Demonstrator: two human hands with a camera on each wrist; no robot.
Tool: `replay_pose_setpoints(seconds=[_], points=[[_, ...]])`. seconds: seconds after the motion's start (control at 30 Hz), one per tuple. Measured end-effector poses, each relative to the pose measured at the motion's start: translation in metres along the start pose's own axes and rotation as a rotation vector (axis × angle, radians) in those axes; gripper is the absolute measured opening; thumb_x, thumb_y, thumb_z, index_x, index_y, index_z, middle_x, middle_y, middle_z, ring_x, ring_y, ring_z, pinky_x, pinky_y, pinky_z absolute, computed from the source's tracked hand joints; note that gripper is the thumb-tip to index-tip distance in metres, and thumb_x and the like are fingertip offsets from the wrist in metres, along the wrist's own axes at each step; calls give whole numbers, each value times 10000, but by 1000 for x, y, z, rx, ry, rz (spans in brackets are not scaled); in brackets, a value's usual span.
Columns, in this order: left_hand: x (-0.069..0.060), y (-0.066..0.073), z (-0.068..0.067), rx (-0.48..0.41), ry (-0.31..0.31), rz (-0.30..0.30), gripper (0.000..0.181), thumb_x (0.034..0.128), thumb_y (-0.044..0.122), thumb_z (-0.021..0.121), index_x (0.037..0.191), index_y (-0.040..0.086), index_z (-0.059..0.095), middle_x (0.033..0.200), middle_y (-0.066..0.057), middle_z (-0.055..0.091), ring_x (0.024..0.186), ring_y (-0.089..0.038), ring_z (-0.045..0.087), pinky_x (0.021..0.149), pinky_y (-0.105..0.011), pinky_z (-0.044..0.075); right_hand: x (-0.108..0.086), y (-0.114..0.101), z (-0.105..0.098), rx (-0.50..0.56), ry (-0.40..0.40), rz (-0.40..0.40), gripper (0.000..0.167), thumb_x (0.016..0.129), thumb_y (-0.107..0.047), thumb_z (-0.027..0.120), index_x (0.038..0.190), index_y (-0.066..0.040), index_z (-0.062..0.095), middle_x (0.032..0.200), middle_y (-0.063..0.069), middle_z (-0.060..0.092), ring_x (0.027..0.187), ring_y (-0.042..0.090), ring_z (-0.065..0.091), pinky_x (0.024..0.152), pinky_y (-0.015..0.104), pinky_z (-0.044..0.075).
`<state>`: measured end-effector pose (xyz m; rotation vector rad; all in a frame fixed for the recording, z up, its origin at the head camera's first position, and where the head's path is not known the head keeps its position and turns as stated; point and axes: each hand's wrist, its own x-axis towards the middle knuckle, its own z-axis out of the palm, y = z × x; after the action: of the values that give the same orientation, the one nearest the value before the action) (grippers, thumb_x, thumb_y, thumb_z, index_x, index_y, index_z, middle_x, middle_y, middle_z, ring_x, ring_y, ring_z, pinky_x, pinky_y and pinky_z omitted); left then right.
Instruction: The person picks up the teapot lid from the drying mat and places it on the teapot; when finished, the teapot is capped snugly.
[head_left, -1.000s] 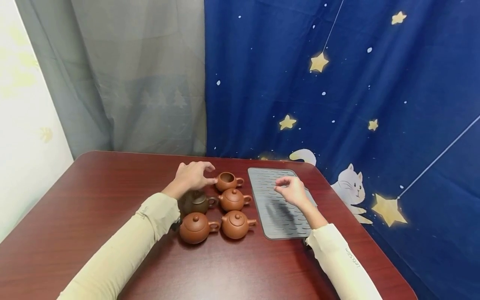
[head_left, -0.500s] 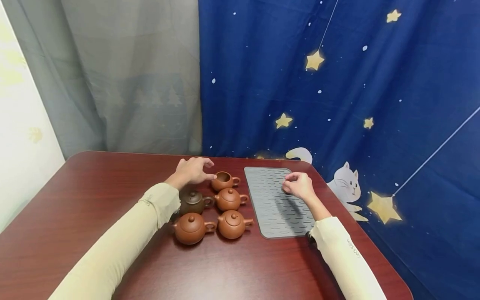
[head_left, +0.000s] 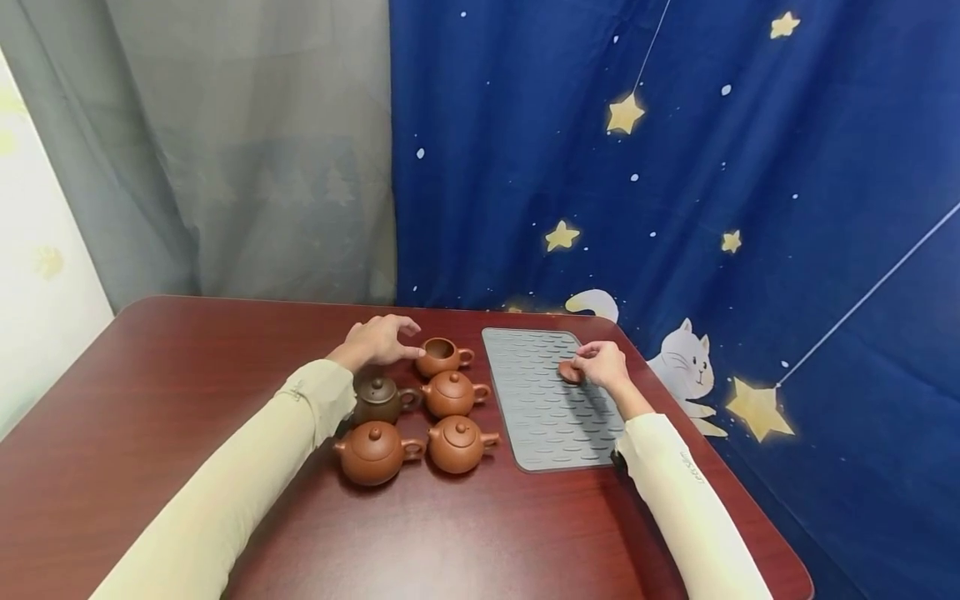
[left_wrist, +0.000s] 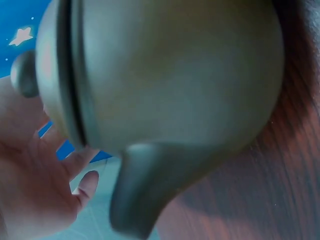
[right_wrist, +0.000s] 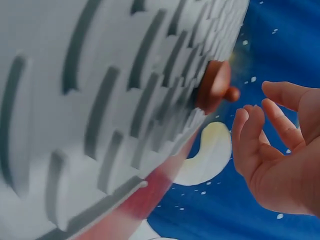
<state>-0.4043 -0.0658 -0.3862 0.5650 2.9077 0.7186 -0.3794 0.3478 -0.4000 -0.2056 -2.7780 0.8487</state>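
Observation:
A reddish-brown teapot lid lies on the grey ribbed mat, knob upward. My right hand hovers beside it; in the right wrist view, loosely bent fingertips stand a small gap away from the lid's knob. To the left, my left hand has its thumb and fingers spread at the lidless teapot; the thumb tip is at its spout side, and whether it touches cannot be told. A dark teapot fills the left wrist view, hiding part of that hand.
Lidded reddish teapots stand close together: one in front of the lidless one, another nearer, a third at left. The dark red table has its right edge just past the mat, curtains behind.
My right hand has moved slightly right over the mat and let go of the lid, which now shows on it. The left hand stays by the lidless teapot. The head view has shifted a little.

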Motion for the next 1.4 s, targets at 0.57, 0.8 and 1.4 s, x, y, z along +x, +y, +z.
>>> replay_pose_setpoints(seconds=[0.57, 0.8, 1.4], points=[[7, 1, 10, -12, -39, -13, 535, 908, 431, 694, 1367, 177, 586, 1363, -30, 615, 1307, -308, 497, 1028, -591, 300, 8, 11, 7, 14, -75, 52, 182, 864, -104, 744, 1012, 1, 759, 1064, 173, 718, 995, 309, 582, 659, 309, 507], [10, -2, 14, -7, -45, -6, 484, 908, 422, 699, 1333, 203, 625, 1315, 15, 649, 1286, -292, 510, 1015, -584, 304, 8, 14, 9, 53, -75, 59, 174, 869, -113, 752, 1008, -8, 759, 1081, 179, 704, 909, 274, 591, 546, 277, 507], [14, -4, 16, 18, -5, 4, 396, 900, 423, 712, 1242, 230, 671, 1193, 54, 709, 1235, -282, 542, 1007, -583, 288, 3, -15, 21, 41, -64, -65, 171, 858, -158, 760, 965, -23, 765, 966, 141, 740, 851, 260, 641, 551, 274, 492]])
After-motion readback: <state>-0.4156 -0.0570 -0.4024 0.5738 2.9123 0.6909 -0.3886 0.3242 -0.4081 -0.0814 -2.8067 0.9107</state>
